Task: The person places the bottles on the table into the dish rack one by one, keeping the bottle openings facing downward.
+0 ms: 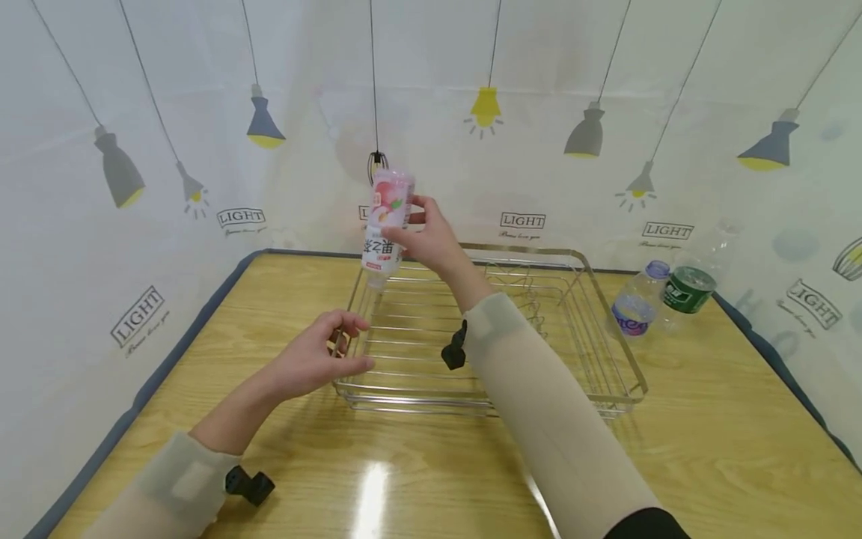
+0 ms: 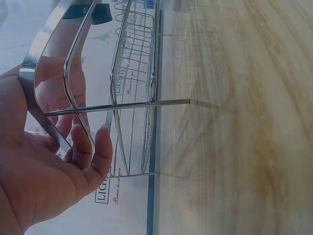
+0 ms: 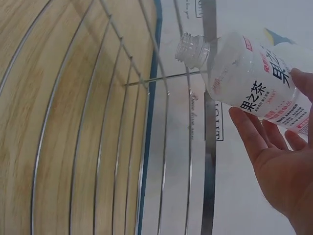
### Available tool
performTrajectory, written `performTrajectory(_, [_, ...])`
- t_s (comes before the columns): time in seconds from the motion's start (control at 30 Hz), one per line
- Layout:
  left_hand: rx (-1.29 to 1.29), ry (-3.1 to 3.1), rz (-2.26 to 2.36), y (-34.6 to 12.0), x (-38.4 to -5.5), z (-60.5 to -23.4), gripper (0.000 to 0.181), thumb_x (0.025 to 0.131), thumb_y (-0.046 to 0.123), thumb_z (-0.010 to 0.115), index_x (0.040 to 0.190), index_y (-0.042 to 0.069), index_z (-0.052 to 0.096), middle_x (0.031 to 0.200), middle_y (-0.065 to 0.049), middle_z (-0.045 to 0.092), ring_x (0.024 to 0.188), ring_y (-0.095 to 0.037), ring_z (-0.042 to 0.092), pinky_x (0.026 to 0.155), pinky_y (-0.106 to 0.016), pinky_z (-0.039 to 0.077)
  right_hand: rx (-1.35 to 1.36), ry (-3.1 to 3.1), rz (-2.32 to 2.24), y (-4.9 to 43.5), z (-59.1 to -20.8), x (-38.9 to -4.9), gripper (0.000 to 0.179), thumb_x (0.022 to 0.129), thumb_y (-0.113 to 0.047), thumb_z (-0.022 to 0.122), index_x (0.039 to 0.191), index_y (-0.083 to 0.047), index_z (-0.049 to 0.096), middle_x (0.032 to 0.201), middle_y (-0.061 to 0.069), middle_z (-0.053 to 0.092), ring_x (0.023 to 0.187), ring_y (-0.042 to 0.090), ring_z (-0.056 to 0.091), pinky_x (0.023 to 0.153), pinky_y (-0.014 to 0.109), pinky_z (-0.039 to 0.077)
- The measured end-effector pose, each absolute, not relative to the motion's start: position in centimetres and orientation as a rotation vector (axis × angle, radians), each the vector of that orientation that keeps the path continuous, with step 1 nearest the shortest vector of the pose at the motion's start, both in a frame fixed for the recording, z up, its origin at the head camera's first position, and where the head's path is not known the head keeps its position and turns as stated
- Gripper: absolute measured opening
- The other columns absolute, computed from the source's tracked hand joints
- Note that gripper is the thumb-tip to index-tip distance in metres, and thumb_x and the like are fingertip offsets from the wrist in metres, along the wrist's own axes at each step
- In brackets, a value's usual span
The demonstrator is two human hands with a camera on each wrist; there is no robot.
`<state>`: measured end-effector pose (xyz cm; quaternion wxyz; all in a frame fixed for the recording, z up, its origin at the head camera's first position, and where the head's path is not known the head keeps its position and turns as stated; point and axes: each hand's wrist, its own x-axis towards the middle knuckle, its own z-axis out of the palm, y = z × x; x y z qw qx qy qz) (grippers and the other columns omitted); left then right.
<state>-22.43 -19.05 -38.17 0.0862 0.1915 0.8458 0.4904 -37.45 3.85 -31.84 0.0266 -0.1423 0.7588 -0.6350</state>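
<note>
My right hand (image 1: pixel 431 232) grips a clear plastic drink bottle (image 1: pixel 390 217) with a pink peach label. The bottle is upside down and tilted, its uncapped neck (image 3: pixel 193 50) pointing down over the back left part of a wire dish rack (image 1: pixel 431 400). In the right wrist view, thumb and fingers wrap its labelled body. My left hand (image 1: pixel 316 355) is at the rack's front left corner, thumb and fingers spread apart with a gap between them. Seen from the left wrist, its loosely bent fingers (image 2: pixel 100 156) are right by the flat metal rim (image 2: pixel 32 73).
Right of the rack on the wooden table (image 1: pixel 417 479) stand a bottle with a purple cap (image 1: pixel 656 269) and a clear bottle with a green label (image 1: pixel 690 290). A lamp-patterned cloth (image 1: pixel 438 45) surrounds the table at the back and sides.
</note>
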Motion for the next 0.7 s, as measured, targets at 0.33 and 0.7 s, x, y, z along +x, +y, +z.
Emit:
performTrajectory(0.33, [0.573, 2.519, 1.458, -18.9, -22.5, -38.3, 0.056, 0.096, 0.024, 0.086, 0.140, 0.005, 0.057, 0.127, -0.021, 0.050, 0.101, -0.026, 0.051, 0.078, -0.032, 0.050, -0.418, 2.443, -1.722, 4.6, -33.7, -37.7, 0.086, 0.102, -0.021, 0.080, 0.169, -0.012, 0.027, 0.150, 0.019, 0.057, 0.127, 0.034, 0.066, 0.106, 0.048, 0.061])
performTrajectory(0.7, [0.577, 2.534, 1.431, -18.9, -22.4, -38.2, 0.056, 0.097, 0.026, 0.085, 0.141, 0.006, 0.057, 0.128, -0.020, 0.050, 0.102, -0.026, 0.051, 0.080, -0.034, 0.050, -0.400, 2.438, -1.633, 4.6, -34.3, -37.9, 0.088, 0.105, -0.023, 0.076, 0.172, -0.012, 0.021, 0.157, 0.022, 0.051, 0.130, 0.038, 0.065, 0.113, 0.053, 0.057])
